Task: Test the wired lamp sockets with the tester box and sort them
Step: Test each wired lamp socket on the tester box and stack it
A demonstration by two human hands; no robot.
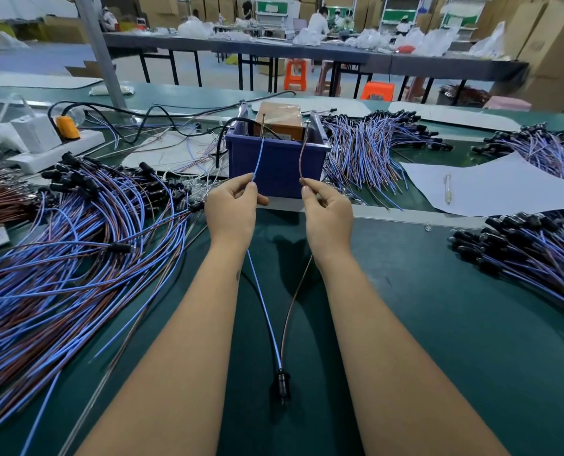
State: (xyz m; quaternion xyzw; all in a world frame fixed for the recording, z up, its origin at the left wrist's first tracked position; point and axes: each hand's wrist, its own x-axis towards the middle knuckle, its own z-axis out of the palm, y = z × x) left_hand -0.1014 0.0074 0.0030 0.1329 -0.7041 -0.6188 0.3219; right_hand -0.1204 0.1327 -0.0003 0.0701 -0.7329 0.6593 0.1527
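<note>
Mid-test here: left hand [231, 209] pinches the blue wire [257, 162], right hand [326, 210] pinches the brown wire [302, 159], ends up at the tester box [275, 159] mid-counter. Socket [282, 385] dangles near the counter's front edge. Next it probably needs both tips touching the contacts.

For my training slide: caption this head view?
Left hand and right hand touch socket's blue lead and brown lead to tester box pins.
</note>
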